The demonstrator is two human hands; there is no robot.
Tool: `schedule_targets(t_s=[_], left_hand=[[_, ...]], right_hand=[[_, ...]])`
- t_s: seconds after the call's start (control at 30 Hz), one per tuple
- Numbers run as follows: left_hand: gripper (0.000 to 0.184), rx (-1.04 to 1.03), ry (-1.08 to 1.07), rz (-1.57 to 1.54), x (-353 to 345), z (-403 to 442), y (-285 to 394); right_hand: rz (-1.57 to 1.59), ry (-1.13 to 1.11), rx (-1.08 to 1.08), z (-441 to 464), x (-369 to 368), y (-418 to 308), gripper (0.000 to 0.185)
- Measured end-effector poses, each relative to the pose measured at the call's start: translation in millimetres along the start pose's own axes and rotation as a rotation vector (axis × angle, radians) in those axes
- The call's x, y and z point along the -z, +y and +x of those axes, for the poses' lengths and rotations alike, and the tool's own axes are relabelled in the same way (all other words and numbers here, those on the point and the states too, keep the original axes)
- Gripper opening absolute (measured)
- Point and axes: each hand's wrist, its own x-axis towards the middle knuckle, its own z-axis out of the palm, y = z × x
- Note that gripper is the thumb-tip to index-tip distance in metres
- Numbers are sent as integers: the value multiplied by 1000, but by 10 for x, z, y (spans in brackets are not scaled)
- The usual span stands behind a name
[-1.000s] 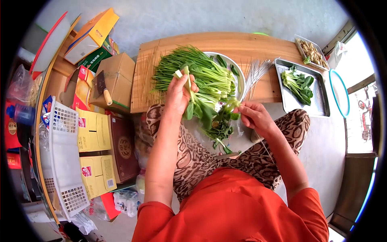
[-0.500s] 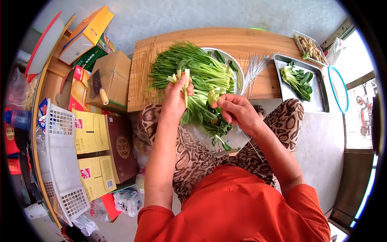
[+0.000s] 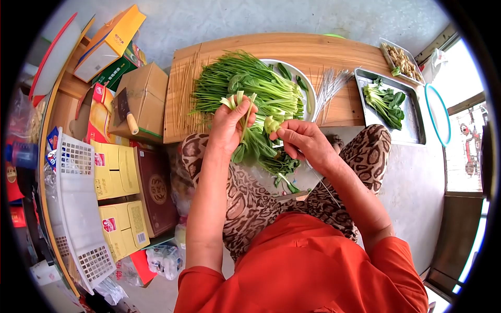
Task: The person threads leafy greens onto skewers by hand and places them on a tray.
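Observation:
My left hand (image 3: 229,125) is closed around several leafy green stalks (image 3: 248,112), their pale cut ends poking up past the thumb and their leaves hanging below. Close by on the right, the fingers of my right hand (image 3: 302,138) pinch the pale base of a leafy green (image 3: 272,124). Beyond both hands, a large pile of chives (image 3: 235,73) and leafy greens (image 3: 282,94) covers part of a white plate (image 3: 312,99). More leaves hang over the table's front edge between my knees. Below my right forearm a thin stick (image 3: 327,192) slants; what holds it is hidden.
Wooden skewers (image 3: 189,99) and metal skewers (image 3: 332,88) lie on the wooden table (image 3: 344,52). At the right are a metal tray (image 3: 415,133) with greens and a box of roots (image 3: 402,61). A cleaver (image 3: 125,110) rests on cardboard boxes (image 3: 148,88) at the left, near a white basket (image 3: 78,203).
The stalk ends in my left hand have spread and tilted right. My right hand has shifted slightly left with the leafy green's base. The whole view has moved a little.

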Motion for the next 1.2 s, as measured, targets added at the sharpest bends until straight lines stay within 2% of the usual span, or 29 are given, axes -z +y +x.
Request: schedule_targets(t_s=[0.33,0.53,1.2], left_hand=[[22,-6,-32,-37,2,-6,-15],[27,27,28,-84,1,-21,-6],[26,63,-55,-68,45,-39,-9]], right_hand=[[12,0,4,-11,18,-7,26],[-11,1,3,-5,-2,-22,27],[38,13,8,11,-33,-14,22]])
